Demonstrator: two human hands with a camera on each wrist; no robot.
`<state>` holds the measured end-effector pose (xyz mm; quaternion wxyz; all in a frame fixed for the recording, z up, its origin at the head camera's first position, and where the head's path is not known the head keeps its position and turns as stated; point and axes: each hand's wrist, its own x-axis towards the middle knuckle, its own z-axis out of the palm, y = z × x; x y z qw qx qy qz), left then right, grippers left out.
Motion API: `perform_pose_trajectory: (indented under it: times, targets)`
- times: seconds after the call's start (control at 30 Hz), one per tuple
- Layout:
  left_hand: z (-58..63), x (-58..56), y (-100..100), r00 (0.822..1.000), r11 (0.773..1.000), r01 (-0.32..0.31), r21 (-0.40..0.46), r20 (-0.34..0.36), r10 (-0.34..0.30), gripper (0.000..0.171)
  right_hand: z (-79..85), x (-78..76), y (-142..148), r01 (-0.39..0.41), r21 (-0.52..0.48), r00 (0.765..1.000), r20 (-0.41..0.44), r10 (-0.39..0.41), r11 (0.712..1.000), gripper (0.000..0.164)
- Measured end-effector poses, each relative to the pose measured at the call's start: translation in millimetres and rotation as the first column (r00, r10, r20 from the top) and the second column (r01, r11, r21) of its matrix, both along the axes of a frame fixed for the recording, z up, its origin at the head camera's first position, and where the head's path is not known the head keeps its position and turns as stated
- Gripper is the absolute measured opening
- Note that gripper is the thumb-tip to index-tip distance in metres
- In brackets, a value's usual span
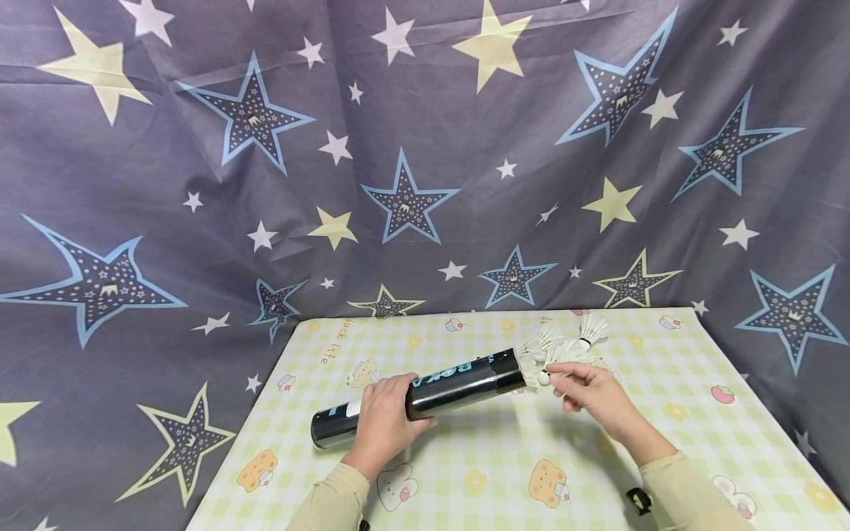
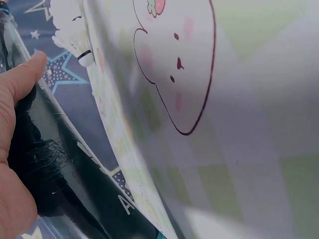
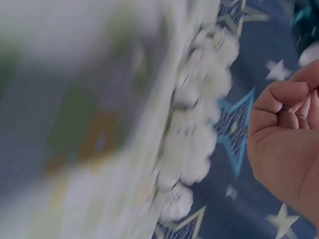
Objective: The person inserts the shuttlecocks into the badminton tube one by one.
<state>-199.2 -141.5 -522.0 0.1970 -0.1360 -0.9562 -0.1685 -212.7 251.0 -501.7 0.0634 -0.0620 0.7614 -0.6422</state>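
Note:
My left hand [image 1: 388, 424] grips a black shuttlecock tube [image 1: 465, 383] around its middle and holds it tilted, its right end higher. In the left wrist view the thumb [image 2: 27, 74] lies along the tube's dark side. At the tube's right end, white feathers show at the mouth, with a shuttlecock [image 1: 544, 378] whose round cork faces my right hand [image 1: 594, 398]. The right thumb and index finger pinch at that cork; the exact contact is partly hidden. In the right wrist view the fingers are curled beside the tube's end.
Several white shuttlecocks [image 1: 591, 332] lie on the table behind the tube's mouth, and they form a row [image 3: 187, 149] in the right wrist view. A checked cloth with cartoon prints [image 1: 478, 457] covers the table. A grey star-patterned curtain [image 1: 425, 110] hangs behind it.

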Motion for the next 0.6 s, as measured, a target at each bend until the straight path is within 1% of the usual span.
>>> perform_pose_trajectory:
  times: [0.07,0.13,0.23,0.3,0.47,0.53,0.6]
  targets:
    - [0.0,0.3,-1,1.0,1.0,-0.002,0.001,0.004,0.002,0.09,-2.2,-9.3,13,0.064,0.021,0.997,0.03,-0.064,0.998,0.051]
    - [0.3,0.9,-2,1.0,1.0,-0.006,0.007,0.021,0.006,0.09,-4.3,-17.9,25,0.125,0.057,0.99,0.059,-0.129,0.99,0.052]
    - [0.6,1.7,-4,0.999,1.0,-0.01,0.014,0.041,0.009,0.089,-7.2,-28.1,37,0.163,0.139,0.982,0.072,-0.174,0.977,0.055]
    - [0.3,2.0,-5,0.998,1.0,-0.015,0.01,0.053,0.015,0.089,-8.3,-33.9,40,0.161,0.203,0.982,0.062,-0.177,0.966,0.055]
    - [-1.3,1.8,-6,0.999,1.0,-0.021,-0.009,0.048,0.022,0.09,-8.4,-49.9,37,0.136,0.343,0.99,-0.019,-0.138,0.929,0.053]
    - [-1.0,2.2,-5,0.999,1.0,-0.017,-0.006,0.051,0.017,0.09,-9.1,-56.0,34,0.133,0.375,0.991,-0.034,-0.129,0.918,0.052]
    - [-0.7,2.3,-4,0.998,1.0,-0.012,-0.004,0.056,0.012,0.09,-10.7,-60.5,32,0.123,0.395,0.992,-0.032,-0.12,0.911,0.051]
